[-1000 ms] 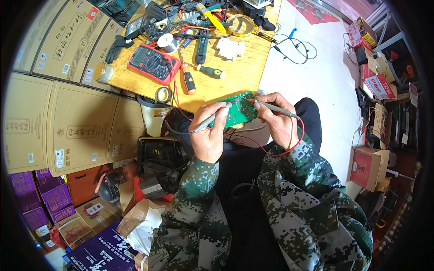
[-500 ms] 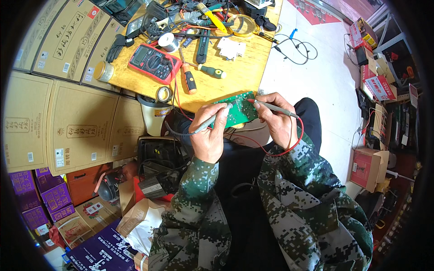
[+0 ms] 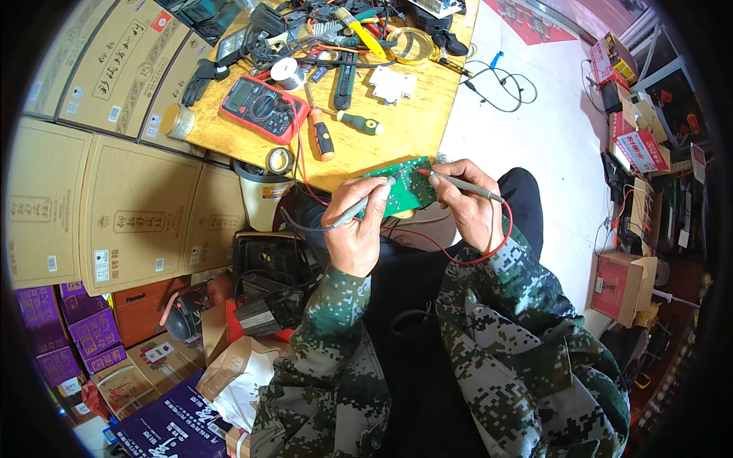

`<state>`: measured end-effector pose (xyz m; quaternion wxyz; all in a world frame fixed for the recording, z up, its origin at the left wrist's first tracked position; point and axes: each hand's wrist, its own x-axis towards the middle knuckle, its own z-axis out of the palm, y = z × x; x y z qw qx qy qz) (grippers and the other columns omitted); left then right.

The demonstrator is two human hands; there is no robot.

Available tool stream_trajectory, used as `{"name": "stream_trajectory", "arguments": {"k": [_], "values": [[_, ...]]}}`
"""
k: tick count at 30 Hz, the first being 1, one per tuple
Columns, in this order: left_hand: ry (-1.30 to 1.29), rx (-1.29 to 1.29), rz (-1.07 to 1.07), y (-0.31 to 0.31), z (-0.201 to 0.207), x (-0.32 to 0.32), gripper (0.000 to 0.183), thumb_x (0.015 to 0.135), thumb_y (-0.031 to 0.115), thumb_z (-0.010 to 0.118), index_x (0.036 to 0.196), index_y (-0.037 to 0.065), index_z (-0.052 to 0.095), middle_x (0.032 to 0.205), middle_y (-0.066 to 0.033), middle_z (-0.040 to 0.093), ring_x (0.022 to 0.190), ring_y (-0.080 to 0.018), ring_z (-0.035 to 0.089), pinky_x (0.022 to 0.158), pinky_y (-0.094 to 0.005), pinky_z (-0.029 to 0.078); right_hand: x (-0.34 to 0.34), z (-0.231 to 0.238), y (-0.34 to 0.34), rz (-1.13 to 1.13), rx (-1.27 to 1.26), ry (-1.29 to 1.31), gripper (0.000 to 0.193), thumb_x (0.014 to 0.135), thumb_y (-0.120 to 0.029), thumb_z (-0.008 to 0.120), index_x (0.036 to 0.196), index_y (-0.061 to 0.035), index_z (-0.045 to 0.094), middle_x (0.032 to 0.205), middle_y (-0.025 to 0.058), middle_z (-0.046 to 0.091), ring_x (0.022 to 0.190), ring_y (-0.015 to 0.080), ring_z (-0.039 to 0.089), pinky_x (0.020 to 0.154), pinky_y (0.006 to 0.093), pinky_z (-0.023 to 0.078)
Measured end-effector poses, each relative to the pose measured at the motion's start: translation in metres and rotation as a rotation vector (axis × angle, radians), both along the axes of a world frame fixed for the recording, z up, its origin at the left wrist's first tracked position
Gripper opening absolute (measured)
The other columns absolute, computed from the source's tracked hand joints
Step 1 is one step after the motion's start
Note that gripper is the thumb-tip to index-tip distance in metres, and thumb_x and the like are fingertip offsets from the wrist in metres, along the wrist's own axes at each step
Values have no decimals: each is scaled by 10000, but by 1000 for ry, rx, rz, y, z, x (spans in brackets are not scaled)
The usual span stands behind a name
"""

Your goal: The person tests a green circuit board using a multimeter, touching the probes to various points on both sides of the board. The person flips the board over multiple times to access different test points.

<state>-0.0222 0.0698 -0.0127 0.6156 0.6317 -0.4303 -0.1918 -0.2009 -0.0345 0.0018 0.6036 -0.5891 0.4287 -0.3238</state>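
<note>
My left hand [image 3: 355,229] is closed around a grey test probe [image 3: 353,211] with a dark lead. A second test probe [image 3: 473,188], with a red tip and a red lead, is pinched in my right hand [image 3: 472,206]. Both probe tips point in at a green circuit board [image 3: 403,191], which is held tilted between my hands at the table's near edge. Whether each tip touches a solder point is too small to tell. The red lead runs toward a red-framed multimeter [image 3: 263,109] lying on the table.
On the wooden table [image 3: 412,122] lie screwdrivers [image 3: 323,136], a solder spool [image 3: 287,74], a roll of tape [image 3: 279,159], a yellow-handled brush [image 3: 363,34] and tangled cables. Cardboard boxes [image 3: 137,214] stack at the left. A bin [image 3: 263,200] stands below the table edge.
Both hands keep their grip on the probes, and the board stays almost in place. The table's contents sit slightly lower and further right in the view.
</note>
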Motion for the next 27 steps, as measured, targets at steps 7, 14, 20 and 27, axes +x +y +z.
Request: {"name": "stream_trajectory", "arguments": {"k": [7,14,20,27], "values": [[28,-7,-5,-1,-2,1,132,996,17,782,1122,-22,775,1069,-118,773,993,-237,730,912,-345,561,0,1,0,11,-18,-6,196,1056,-141,750,1145,35,742,903,28,737,805,73,599,721,257,503],[30,-9,-6,-1,-3,1,136,992,14,786,1121,-24,775,1076,-122,776,999,-240,733,917,-348,562,-1,0,0,9,-33,0,198,1051,-142,762,1143,33,747,908,35,743,811,78,611,726,259,514],[38,-9,-1,-1,-3,0,136,990,10,786,1120,-25,776,1075,-125,775,1000,-240,734,914,-348,564,0,0,0,3,-24,-5,197,1047,-143,769,1142,29,750,903,32,742,808,78,612,723,259,513],[40,-3,3,-1,-2,0,135,993,9,782,1121,-30,776,1074,-126,769,992,-237,733,897,-344,568,0,0,0,-3,-19,2,197,1045,-146,770,1138,27,752,899,32,741,805,78,612,721,258,512]]}}
